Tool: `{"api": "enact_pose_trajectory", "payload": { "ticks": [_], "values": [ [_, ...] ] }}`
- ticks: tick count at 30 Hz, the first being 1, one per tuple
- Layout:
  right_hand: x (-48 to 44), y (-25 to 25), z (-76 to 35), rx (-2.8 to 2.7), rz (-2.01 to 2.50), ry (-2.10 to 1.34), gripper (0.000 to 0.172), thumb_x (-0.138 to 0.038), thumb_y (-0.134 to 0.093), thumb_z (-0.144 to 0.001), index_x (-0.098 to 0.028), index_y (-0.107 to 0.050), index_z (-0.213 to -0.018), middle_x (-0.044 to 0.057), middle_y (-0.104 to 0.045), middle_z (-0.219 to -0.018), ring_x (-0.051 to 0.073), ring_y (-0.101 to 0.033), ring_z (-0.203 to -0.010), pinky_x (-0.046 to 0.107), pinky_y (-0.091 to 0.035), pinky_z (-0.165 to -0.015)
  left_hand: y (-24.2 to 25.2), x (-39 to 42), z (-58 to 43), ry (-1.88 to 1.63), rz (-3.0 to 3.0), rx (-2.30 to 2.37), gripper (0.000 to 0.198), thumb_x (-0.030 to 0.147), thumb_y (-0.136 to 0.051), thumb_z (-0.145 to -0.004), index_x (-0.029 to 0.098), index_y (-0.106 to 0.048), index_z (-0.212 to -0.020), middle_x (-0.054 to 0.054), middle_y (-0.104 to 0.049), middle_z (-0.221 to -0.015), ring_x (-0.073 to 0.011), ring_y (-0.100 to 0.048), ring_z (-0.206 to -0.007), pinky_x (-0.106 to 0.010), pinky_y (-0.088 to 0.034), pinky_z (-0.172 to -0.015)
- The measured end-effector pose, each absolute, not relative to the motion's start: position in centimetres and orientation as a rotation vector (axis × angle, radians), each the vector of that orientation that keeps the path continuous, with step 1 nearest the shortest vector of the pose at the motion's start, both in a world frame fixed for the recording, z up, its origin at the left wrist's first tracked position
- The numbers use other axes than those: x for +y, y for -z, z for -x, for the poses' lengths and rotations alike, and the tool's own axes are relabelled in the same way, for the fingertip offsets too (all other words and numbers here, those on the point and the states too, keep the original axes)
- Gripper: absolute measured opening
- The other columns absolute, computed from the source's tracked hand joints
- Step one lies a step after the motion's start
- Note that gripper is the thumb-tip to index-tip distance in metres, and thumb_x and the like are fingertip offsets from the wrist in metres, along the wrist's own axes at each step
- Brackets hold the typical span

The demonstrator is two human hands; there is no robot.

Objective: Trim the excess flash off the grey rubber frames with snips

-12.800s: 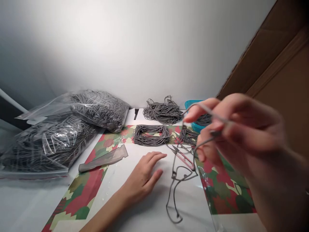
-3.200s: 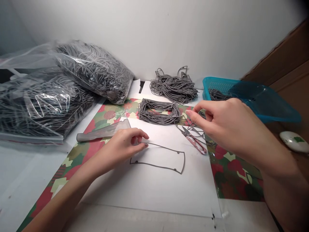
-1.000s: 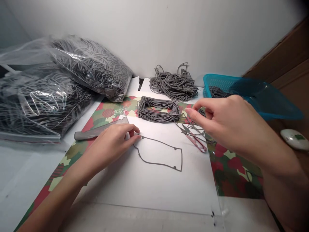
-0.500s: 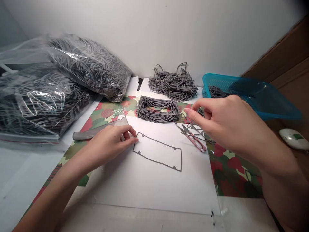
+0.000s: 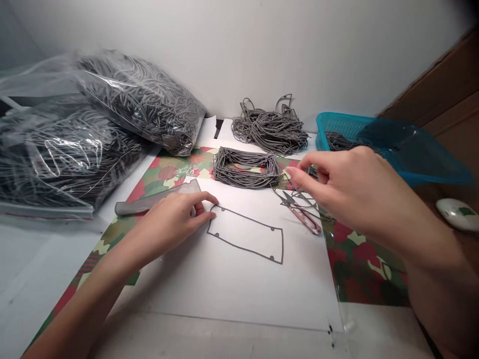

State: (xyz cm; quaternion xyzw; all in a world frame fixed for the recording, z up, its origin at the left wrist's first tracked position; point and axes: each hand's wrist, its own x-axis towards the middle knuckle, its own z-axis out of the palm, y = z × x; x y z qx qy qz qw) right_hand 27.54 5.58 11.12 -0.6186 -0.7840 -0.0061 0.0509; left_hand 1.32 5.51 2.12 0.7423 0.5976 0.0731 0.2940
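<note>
A thin grey rectangular rubber gasket (image 5: 239, 245) with small lugs lies on the white sheet (image 5: 239, 289). The thumb and index finger of my left hand (image 5: 183, 212) are closed on its upper left corner. My right hand (image 5: 344, 184) hovers above the right side of the sheet, its thumb and fingertips drawn together; whatever is between them, if anything, cannot be made out. Thread snips (image 5: 305, 219) with reddish handles rest below that hand, beside loose grey scraps (image 5: 307, 199). Beyond the sheet sits a neat rectangular stack of gaskets (image 5: 243, 179).
Clear bags (image 5: 138, 99) full of grey gaskets fill the left. A tangled gasket pile (image 5: 267, 129) lies against the wall. At right stand a blue basket (image 5: 348, 119) and a white computer mouse (image 5: 456, 214). A grey strip-like tool (image 5: 130, 207) lies behind my left hand.
My left index finger has shifted up to the gasket's top left corner, and the gasket's left end looks slightly more bent. My right hand has hardly moved.
</note>
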Motion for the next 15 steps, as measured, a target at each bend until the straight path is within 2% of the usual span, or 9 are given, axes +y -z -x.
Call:
{"api": "enact_pose_trajectory", "payload": {
  "ticks": [7,15],
  "values": [
    [5.58,-11.04,-27.57,-2.397,1.850,0.043,0.042,-0.046,-0.043,-0.092,-0.021,-0.053,-0.060,-0.002,-0.042,-0.044,0.013,-0.034,-0.041,0.028,-0.022,-0.048,-2.18,5.66,-1.47,-0.182,-1.975,1.618,0.027,0.046,-0.055,-0.082,0.023,-0.068,-0.088,-0.001,-0.063,-0.065,-0.0193,-0.056,-0.061,-0.027,-0.035,-0.051],
    [5.57,-10.94,-27.46,-2.406,1.848,0.027,0.042,-0.049,-0.043,-0.093,-0.022,-0.054,-0.062,-0.002,-0.044,-0.045,0.013,-0.036,-0.044,0.028,-0.021,-0.049,-2.30,5.57,-1.37,-0.152,-1.969,1.619,0.028,0.047,-0.054,-0.082,0.023,-0.066,-0.087,-0.001,-0.062,-0.065,-0.0187,-0.055,-0.061,-0.027,-0.034,-0.051]
  ]
}}
